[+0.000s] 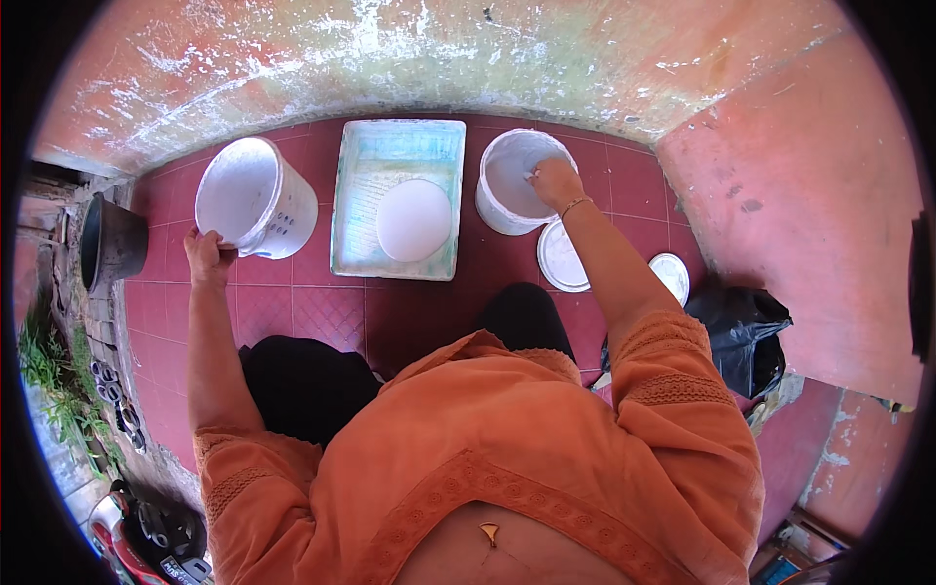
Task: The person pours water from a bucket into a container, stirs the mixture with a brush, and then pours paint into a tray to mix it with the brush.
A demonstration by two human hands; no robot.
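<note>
My left hand [208, 255] grips the near rim of a white plastic bucket [283, 219], which tilts so that its mouth faces me. My right hand [558, 183] reaches into a second white bucket [499, 213]. Its fingers are closed around something pale, too small and hidden to make out. Whitish liquid coats the inside of that second bucket. Between the buckets lies a rectangular paint tray [338, 219], white with pale blue-green stains. A round puddle of white paint [414, 220] spreads over its near right part.
Two white round lids, a larger lid [563, 258] and a smaller lid [670, 278], lie right of the buckets. A black plastic bag [743, 336] sits farther right. A dark bucket [115, 242] stands at far left. A peeling wall [409, 68] bounds the red tile floor [327, 322].
</note>
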